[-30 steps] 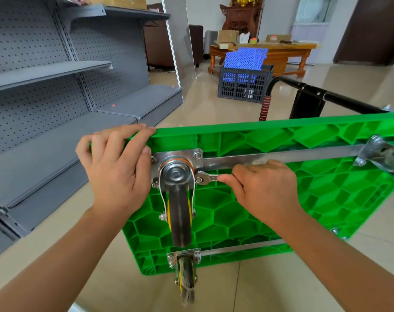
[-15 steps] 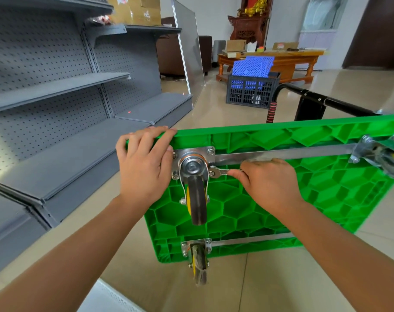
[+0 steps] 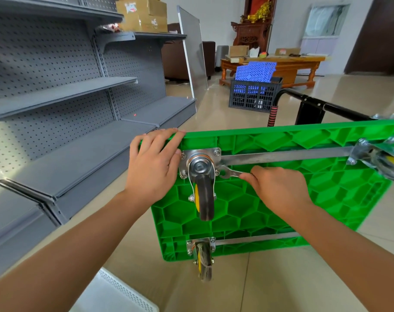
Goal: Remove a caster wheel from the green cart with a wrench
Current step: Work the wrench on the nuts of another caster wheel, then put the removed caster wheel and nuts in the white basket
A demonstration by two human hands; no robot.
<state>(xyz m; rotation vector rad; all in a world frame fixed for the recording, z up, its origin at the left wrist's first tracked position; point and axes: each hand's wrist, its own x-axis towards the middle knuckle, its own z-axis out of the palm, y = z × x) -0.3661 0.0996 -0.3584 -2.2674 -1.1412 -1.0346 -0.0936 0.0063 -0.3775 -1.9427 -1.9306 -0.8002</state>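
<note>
Green cart (image 3: pixel 281 199) tipped on edge, left hand (image 3: pixel 154 162) flat, fingers straight, on its top corner, right hand (image 3: pixel 277 188) gripping wrench (image 3: pixel 231 174) at caster (image 3: pixel 202 176) plate bolt

Unstocked shop, gondola shelving (image 3: pixel 83 91), stacked cartons (image 3: pixel 144 14)

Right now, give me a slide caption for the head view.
Left hand braces the upended green cart while the right hand works a wrench at the caster wheel.
</note>
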